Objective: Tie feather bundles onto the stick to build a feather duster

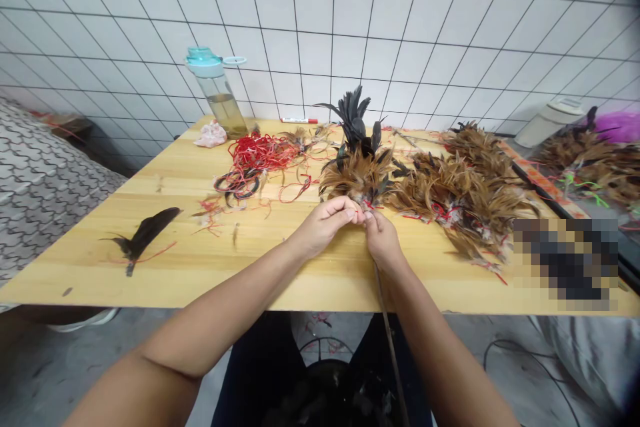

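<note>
A feather duster with brown feathers and a black tuft at its far end points away from me over the table. My right hand is closed round its thin stick, just below the feathers, and the stick's bare end runs down past the table edge between my legs. Close beside it, my left hand is pinched on a red string at the base of the feathers. The fingertips of both hands nearly meet there and partly hide the string.
Brown feather bundles lie to the right. At the left are a tangle of red string, a black feather and a water bottle. A red and white marker rests by the tiled wall. A blurred patch covers the right corner.
</note>
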`<state>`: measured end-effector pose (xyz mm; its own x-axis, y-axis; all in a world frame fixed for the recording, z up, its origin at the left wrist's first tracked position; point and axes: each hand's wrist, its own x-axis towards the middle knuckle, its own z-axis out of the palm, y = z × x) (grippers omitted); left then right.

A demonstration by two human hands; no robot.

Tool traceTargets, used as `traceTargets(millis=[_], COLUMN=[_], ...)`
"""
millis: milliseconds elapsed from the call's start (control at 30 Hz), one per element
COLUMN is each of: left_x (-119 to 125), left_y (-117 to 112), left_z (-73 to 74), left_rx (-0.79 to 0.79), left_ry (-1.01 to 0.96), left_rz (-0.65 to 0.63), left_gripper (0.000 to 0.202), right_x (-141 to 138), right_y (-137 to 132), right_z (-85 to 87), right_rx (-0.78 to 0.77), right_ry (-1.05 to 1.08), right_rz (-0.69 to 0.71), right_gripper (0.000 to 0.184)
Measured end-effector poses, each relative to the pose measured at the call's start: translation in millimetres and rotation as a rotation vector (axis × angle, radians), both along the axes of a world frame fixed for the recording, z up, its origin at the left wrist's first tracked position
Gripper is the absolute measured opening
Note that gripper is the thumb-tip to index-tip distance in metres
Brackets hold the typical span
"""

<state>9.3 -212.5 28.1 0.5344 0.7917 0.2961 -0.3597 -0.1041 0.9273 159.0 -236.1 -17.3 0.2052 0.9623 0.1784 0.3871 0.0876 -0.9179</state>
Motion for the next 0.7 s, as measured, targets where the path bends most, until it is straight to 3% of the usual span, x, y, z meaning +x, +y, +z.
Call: traceTargets(millis=[100,233,333,433,500,600,700], left_x=[-4.2,-1.4,6.2,10.1,7.3,-4.6,-18.1], left_y=[1.5,5.2,9.8,12.5,11.1,5.3,2.7], left_z=[6.3,13.0,14.0,16.7,21.5,28.3,24.6], left_rx=[0.330,0.699,0.862,0.902,0.887,0.803,0.615], left_ry=[0.235,0.468,0.583,0.603,0.551,0.449,0.368], left_rz=[0.087,0.266,0.252,0.222,0.276,0.481,0.749], left_gripper=[0.021,0.020,0.023,0.023,0.023,0.027,0.015], right_x=[-2.6,-10.5,-13.8,-11.7,-8.4,-3.7,-0.9], right_y=[-4.1,-9.5,-9.7,-8.3,-8.1,-10.0,-13.0], right_z=[8.3,12.0,9.6,7.4,7.3,8.2,7.8], right_rx=[-0.014,-0.089,-0.117,-0.086,-0.049,0.019,0.058], right_ry=[-0.308,-0.562,-0.631,-0.569,-0.463,-0.251,-0.084], right_rz=[-0.013,0.022,0.022,0.032,0.033,0.064,0.068], right_gripper=[0.026,0.028,0.024,0.022,0.022,0.027,0.036])
